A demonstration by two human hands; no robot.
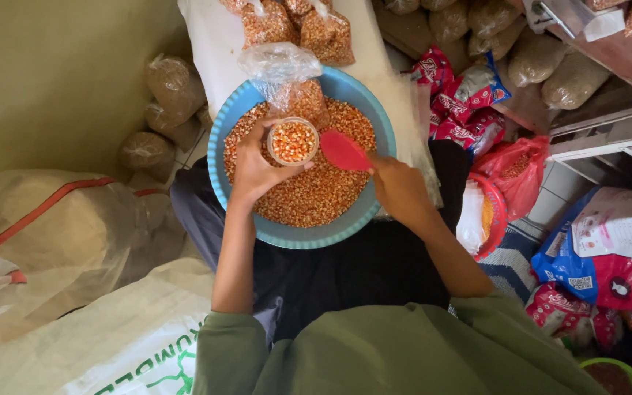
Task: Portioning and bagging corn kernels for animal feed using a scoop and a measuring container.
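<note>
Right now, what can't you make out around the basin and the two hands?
- Head view: the red scoop handle is hidden inside the right hand.
- Small cup: its lower wall is covered by left hand fingers.
- Blue basin: depth hidden under corn kernels.
- Filled clear bags: cut off by the top edge.

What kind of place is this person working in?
Probably a small grain shop or home packing corner: a round blue plastic basin full of corn kernels, filled clear plastic bags stacked around, and large white woven sacks on the floor.
</note>
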